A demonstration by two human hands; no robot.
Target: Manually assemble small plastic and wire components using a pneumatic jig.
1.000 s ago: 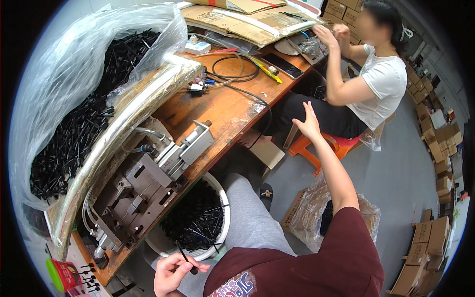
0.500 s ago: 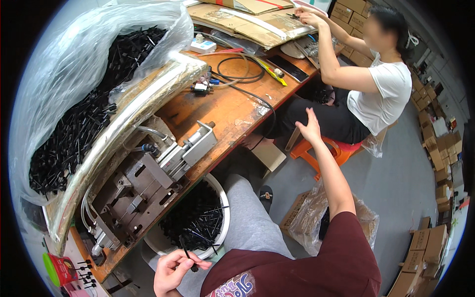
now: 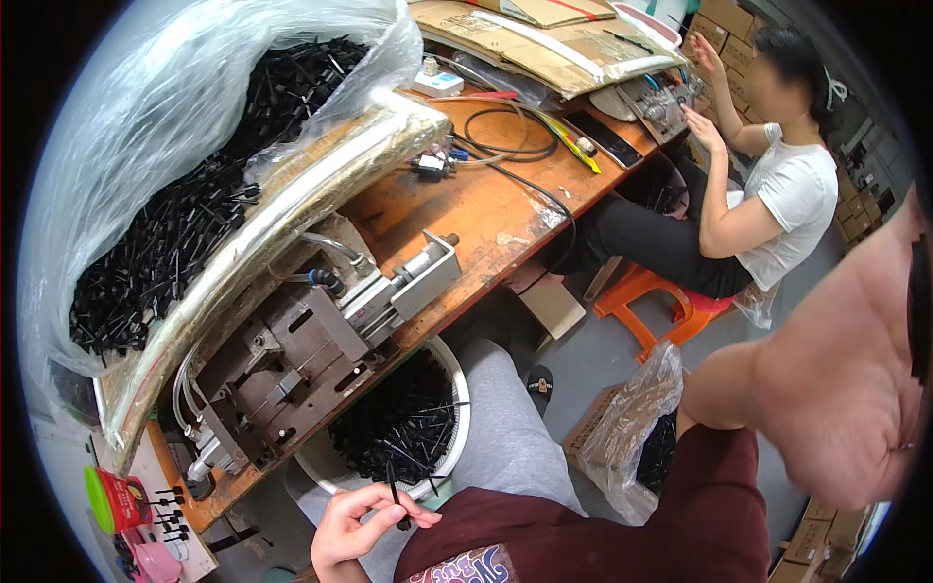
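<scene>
The left hand point(image 3: 356, 527) pinches a black part point(image 3: 393, 477) near the white basket point(image 3: 462, 428); for the right hand point(image 3: 846, 398), I cannot tell the grip.

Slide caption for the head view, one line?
Left hand holding a thin black piece near a white basket of black parts, right hand large in the foreground.

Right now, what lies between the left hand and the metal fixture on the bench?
In the head view, the white basket of black parts, then the front edge of the bench, lie between left hand and metal fixture.
</scene>
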